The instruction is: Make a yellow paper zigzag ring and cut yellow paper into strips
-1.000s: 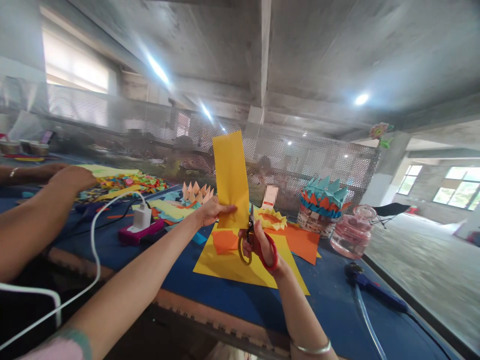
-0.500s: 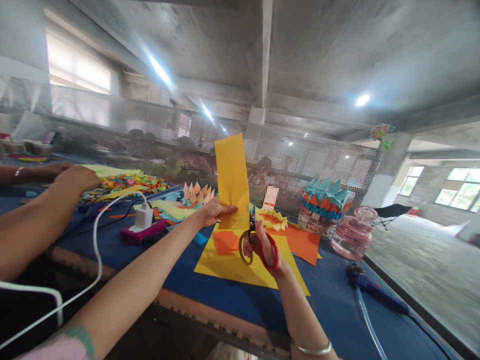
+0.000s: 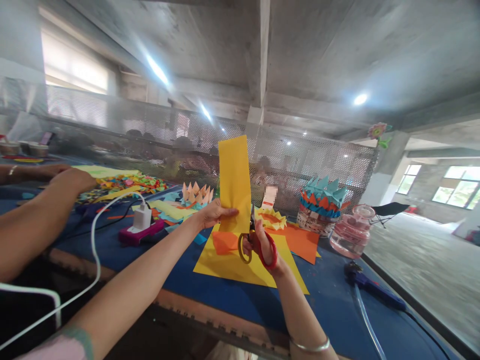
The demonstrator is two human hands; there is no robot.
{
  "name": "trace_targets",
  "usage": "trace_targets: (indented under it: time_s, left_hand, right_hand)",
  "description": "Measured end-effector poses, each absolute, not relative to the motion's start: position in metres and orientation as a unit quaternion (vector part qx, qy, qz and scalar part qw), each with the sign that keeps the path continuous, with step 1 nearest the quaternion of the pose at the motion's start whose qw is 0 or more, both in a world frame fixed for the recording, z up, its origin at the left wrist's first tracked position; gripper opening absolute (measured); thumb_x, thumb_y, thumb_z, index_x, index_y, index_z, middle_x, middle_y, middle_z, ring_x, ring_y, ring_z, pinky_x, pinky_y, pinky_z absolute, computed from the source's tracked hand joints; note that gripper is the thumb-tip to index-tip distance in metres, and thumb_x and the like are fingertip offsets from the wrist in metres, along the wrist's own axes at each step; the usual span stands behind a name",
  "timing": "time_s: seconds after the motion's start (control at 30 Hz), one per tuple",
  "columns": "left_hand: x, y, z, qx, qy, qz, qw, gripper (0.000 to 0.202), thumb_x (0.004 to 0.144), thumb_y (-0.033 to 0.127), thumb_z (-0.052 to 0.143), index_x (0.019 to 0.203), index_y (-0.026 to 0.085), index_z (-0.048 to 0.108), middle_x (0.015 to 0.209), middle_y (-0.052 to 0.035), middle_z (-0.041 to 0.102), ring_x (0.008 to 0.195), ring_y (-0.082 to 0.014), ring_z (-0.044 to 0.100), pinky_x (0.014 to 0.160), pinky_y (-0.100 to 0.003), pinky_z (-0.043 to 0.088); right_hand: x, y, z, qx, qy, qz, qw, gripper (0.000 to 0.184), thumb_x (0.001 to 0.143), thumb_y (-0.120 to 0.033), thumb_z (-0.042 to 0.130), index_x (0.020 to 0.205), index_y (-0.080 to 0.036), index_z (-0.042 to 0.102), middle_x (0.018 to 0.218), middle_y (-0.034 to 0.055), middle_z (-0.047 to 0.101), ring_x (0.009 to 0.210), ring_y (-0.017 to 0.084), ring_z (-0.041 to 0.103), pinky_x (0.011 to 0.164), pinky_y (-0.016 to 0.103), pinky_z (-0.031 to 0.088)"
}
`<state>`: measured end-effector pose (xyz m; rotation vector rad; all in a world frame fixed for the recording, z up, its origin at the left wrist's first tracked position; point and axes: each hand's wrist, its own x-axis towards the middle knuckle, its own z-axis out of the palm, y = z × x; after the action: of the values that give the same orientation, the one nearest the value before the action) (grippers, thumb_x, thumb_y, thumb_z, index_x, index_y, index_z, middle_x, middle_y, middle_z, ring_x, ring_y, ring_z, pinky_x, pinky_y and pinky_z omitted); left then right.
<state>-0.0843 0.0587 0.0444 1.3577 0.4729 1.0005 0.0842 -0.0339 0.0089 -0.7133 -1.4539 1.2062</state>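
My left hand [image 3: 215, 212] pinches an upright yellow paper strip [image 3: 234, 175] near its lower left edge, thumb on the front. Red-handled scissors [image 3: 270, 252] sit in my right hand [image 3: 258, 242], fingers through the loops. Their blades point up beside the strip's lower right edge; whether they touch it I cannot tell. Below both hands a larger yellow sheet [image 3: 225, 265] lies on the blue table [image 3: 180, 280], with an orange paper piece [image 3: 225, 243] on top. Just beyond the scissors lies a yellow zigzag paper ring [image 3: 270, 218].
A glue gun [image 3: 375, 285] and a pink glass jar [image 3: 350, 232] stand at the right, near a basket [image 3: 315, 220] with folded paper points. To the left are a charger [image 3: 142, 217] on a purple power strip [image 3: 131, 235], a white cable [image 3: 95, 250] and another person's arms [image 3: 41, 215].
The yellow strip has shifted slightly right and turned a little. Both hands keep their holds, the scissors staying by its right edge. The whole view has moved slightly.
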Motion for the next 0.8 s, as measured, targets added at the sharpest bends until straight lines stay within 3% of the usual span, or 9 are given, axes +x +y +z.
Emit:
trace_targets:
  time_s: [0.47, 0.8]
  left_hand:
    - [-0.0808, 0.0549, 0.0424, 0.595, 0.208, 0.422, 0.652, 0.044, 0.047, 0.024, 0.089, 0.085, 0.010, 0.073, 0.078, -0.0098, 0.073, 0.069, -0.0213, 0.068, 0.069, -0.034, 0.055]
    - [-0.0820, 0.0548, 0.0436, 0.598, 0.202, 0.420, 0.652, 0.045, 0.047, 0.024, 0.089, 0.087, 0.011, 0.073, 0.079, -0.0091, 0.074, 0.070, -0.0212, 0.068, 0.069, -0.032, 0.055]
  right_hand:
    - [0.0871, -0.0379, 0.0133, -0.290, -0.603, 0.520, 0.531, 0.055, 0.076, -0.077, 0.041, 0.068, -0.023, 0.038, 0.048, -0.0063, 0.038, 0.043, 0.011, 0.043, 0.044, 0.026, 0.036]
    - [0.0860, -0.0362, 0.0140, -0.293, -0.596, 0.494, 0.562, 0.055, 0.074, -0.078, 0.042, 0.069, -0.023, 0.043, 0.049, -0.0058, 0.038, 0.043, 0.011, 0.039, 0.042, 0.026, 0.037]
